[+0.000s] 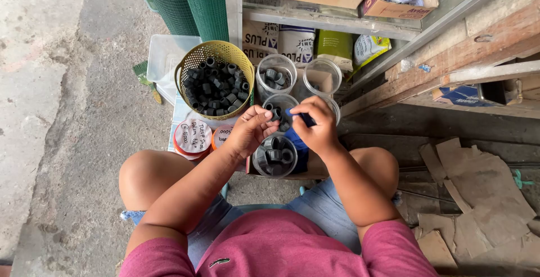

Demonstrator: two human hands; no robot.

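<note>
Fingers of my left hand (253,130) pinch a grey pipe fitting (275,114); my right hand (316,125) is closed on a blue marker (306,119), centre frame, above a clear jar (274,156).

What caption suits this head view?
Seated person's left hand holds a small grey fitting above clear jars.

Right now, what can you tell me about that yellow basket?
The basket is round, yellow and looks like perforated plastic with a thicker rim. It is heaped with small dark grey ring-shaped fittings. It stands upright beyond the person's knees, left of three clear jars, with rolled green mesh behind it. Neither hand touches it; the left hand is nearest.
</note>
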